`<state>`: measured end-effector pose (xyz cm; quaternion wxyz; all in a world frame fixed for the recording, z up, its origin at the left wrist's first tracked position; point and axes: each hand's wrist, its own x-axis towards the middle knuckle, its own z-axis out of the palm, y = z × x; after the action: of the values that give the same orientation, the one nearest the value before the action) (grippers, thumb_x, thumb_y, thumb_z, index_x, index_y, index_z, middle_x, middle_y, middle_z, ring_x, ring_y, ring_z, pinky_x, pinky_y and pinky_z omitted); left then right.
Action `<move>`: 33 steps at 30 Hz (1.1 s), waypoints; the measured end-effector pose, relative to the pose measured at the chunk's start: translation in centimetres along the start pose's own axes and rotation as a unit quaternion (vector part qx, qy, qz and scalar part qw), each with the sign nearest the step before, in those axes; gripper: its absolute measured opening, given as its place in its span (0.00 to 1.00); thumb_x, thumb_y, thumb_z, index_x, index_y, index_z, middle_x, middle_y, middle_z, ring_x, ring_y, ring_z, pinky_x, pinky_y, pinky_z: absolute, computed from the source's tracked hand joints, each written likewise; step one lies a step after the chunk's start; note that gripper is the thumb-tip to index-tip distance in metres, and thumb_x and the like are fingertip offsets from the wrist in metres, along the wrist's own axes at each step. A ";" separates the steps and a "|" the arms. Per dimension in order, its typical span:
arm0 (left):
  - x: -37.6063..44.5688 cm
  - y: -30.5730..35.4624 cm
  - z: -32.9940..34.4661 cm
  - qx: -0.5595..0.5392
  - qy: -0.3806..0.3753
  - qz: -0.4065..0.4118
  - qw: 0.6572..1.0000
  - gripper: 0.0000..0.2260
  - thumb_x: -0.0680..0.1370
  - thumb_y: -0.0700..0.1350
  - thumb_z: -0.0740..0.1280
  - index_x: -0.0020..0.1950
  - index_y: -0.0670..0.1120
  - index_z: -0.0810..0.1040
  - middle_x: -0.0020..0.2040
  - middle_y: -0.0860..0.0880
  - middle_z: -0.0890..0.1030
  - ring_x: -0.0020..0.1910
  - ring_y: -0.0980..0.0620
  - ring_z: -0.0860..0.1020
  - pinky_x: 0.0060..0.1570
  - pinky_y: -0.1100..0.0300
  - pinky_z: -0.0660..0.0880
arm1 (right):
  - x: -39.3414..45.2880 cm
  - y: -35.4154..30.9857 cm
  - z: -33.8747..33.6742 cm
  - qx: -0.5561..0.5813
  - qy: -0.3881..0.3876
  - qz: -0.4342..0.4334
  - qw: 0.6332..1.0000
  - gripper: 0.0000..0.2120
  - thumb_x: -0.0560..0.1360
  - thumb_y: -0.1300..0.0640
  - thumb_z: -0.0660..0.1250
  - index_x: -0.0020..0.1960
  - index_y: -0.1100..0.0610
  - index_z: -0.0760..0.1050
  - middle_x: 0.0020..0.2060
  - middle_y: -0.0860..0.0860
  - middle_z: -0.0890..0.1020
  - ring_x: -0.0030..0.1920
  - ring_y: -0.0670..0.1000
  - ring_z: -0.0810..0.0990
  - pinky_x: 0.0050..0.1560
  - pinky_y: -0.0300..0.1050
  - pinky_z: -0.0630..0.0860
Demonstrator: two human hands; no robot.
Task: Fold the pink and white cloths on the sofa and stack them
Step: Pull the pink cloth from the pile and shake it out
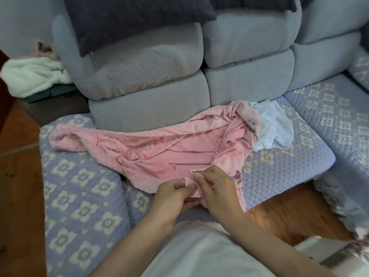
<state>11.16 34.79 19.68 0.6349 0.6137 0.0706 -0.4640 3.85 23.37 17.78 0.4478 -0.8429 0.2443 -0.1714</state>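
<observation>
Because the pink cloth point(179, 148) lies crumpled across the sofa point(83, 196) seat with the white cloth point(273, 126) bunched at its far end, we pinch its near-edge hem with left hand point(175, 198) and right hand point(217, 188), apparently to find a corner and pull it flat.

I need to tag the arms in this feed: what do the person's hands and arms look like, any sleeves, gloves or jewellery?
Both forearms are bare from the bottom edge of the frame to the wrist, with no sleeves in view. The left hand and right hand wear no gloves, and no rings, watch or bracelets are visible. A white garment covers the torso between the arms.
</observation>
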 end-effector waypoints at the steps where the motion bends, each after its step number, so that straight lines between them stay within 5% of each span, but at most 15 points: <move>1: 0.0 0.2 -0.1 -0.004 -0.002 -0.006 1.000 0.07 0.80 0.35 0.66 0.48 0.30 0.80 0.48 0.30 0.82 0.50 0.35 0.84 0.54 0.46 0.81 | 0.0 -0.2 0.0 -0.021 0.005 -0.018 1.000 0.10 0.78 0.51 0.66 0.50 0.51 0.85 0.40 0.47 0.78 0.43 0.46 0.79 0.45 0.48 0.76; 4: -0.1 1.0 -0.3 -0.026 -0.037 -0.032 0.998 0.09 0.80 0.31 0.60 0.46 0.34 0.79 0.42 0.36 0.82 0.42 0.42 0.84 0.46 0.52 0.83 | 0.0 -0.8 0.0 -0.121 0.022 -0.120 0.985 0.06 0.78 0.56 0.68 0.49 0.57 0.84 0.39 0.49 0.75 0.40 0.50 0.76 0.38 0.52 0.75; 8: 0.0 1.8 -0.7 -0.102 -0.050 -0.088 0.990 0.14 0.77 0.28 0.55 0.57 0.29 0.78 0.44 0.36 0.80 0.40 0.43 0.83 0.39 0.54 0.81 | -0.2 -1.1 -0.2 -0.204 0.027 -0.209 0.956 0.03 0.76 0.62 0.71 0.48 0.59 0.83 0.38 0.52 0.74 0.39 0.54 0.72 0.34 0.52 0.72; 13: 0.3 1.7 -1.3 -0.190 -0.019 -0.110 0.975 0.14 0.80 0.38 0.62 0.61 0.32 0.79 0.49 0.37 0.83 0.39 0.46 0.82 0.39 0.55 0.83 | -0.7 -1.0 -0.6 -0.231 -0.100 -0.239 0.938 0.16 0.78 0.62 0.67 0.65 0.59 0.78 0.45 0.52 0.73 0.44 0.54 0.69 0.43 0.52 0.72; 16: 0.1 1.5 -1.4 -0.133 -0.031 -0.076 0.988 0.10 0.80 0.41 0.66 0.51 0.34 0.81 0.47 0.36 0.83 0.41 0.45 0.81 0.40 0.58 0.81 | -1.1 -0.8 -1.3 -0.195 -0.156 -0.211 0.945 0.13 0.80 0.56 0.64 0.62 0.56 0.78 0.49 0.49 0.71 0.49 0.51 0.69 0.52 0.47 0.71; 18: 0.0 1.4 -1.4 -0.097 -0.026 -0.066 0.993 0.07 0.80 0.38 0.66 0.46 0.35 0.80 0.44 0.37 0.84 0.39 0.45 0.84 0.39 0.58 0.83 | -1.3 -0.4 -2.0 -0.050 -0.175 -0.100 0.978 0.13 0.78 0.57 0.65 0.61 0.52 0.79 0.48 0.47 0.74 0.52 0.48 0.73 0.58 0.41 0.71; 21: 0.0 2.0 -1.1 -0.047 -0.002 -0.042 0.998 0.06 0.81 0.34 0.64 0.46 0.36 0.80 0.44 0.37 0.85 0.39 0.45 0.85 0.43 0.56 0.84 | -1.2 1.4 -3.0 0.181 -0.070 0.118 0.974 0.18 0.75 0.65 0.66 0.60 0.48 0.80 0.47 0.45 0.80 0.51 0.46 0.79 0.57 0.41 0.75; 23: 0.2 2.7 -0.9 0.037 0.017 0.008 0.999 0.06 0.81 0.34 0.63 0.48 0.36 0.80 0.44 0.40 0.85 0.37 0.48 0.83 0.43 0.57 0.83 | -1.4 3.6 -3.2 0.084 -0.030 0.151 0.985 0.23 0.75 0.71 0.64 0.59 0.45 0.78 0.47 0.42 0.81 0.50 0.42 0.79 0.53 0.38 0.75; 28: -0.2 5.1 -1.0 0.247 0.026 0.110 0.962 0.08 0.83 0.41 0.59 0.49 0.47 0.78 0.37 0.46 0.84 0.34 0.47 0.82 0.48 0.38 0.80 | -2.6 7.8 -3.4 -0.113 -0.082 0.136 0.981 0.22 0.75 0.64 0.66 0.67 0.50 0.75 0.62 0.45 0.77 0.62 0.44 0.75 0.68 0.46 0.71; 33: -1.7 8.9 0.7 0.287 -0.022 0.197 0.937 0.07 0.85 0.43 0.58 0.50 0.50 0.74 0.36 0.46 0.84 0.36 0.46 0.84 0.42 0.48 0.79 | 0.8 4.8 -2.6 -0.154 -0.035 -0.051 0.986 0.21 0.73 0.58 0.71 0.65 0.48 0.74 0.57 0.47 0.79 0.60 0.48 0.74 0.64 0.32 0.62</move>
<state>15.91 33.44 27.36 0.5114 0.7611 -0.2021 -0.3440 1.94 18.87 15.24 0.3117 -0.9186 0.2085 -0.1249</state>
